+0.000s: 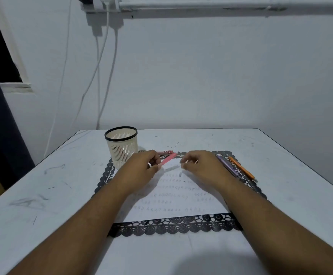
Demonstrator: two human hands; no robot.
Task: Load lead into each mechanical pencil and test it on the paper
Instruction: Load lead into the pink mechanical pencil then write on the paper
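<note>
Pink mechanical pencil [167, 159], slim and pale rose with a slightly darker far end, is held above the top edge of the paper [173, 195], slanting up and away to the right. The left hand [142, 165] pinches its near end between thumb and curled fingers. The right hand [199, 165] hovers just beside the pencil's far end, its fingers curled in with thumb and forefinger closed on something thin and pale that is too small to make out. The paper is white, covered with rows of small grey pencil marks, and lies on a black lace-edged mat [173, 225] on the white table [42, 185]. A purple pencil [228, 165] and an orange pencil [241, 168] lie side by side on the mat's right edge. A small red lead case [164, 152] lies just beyond the hands. A cream slatted cup with a black rim [121, 145] stands at the mat's far left corner.
</note>
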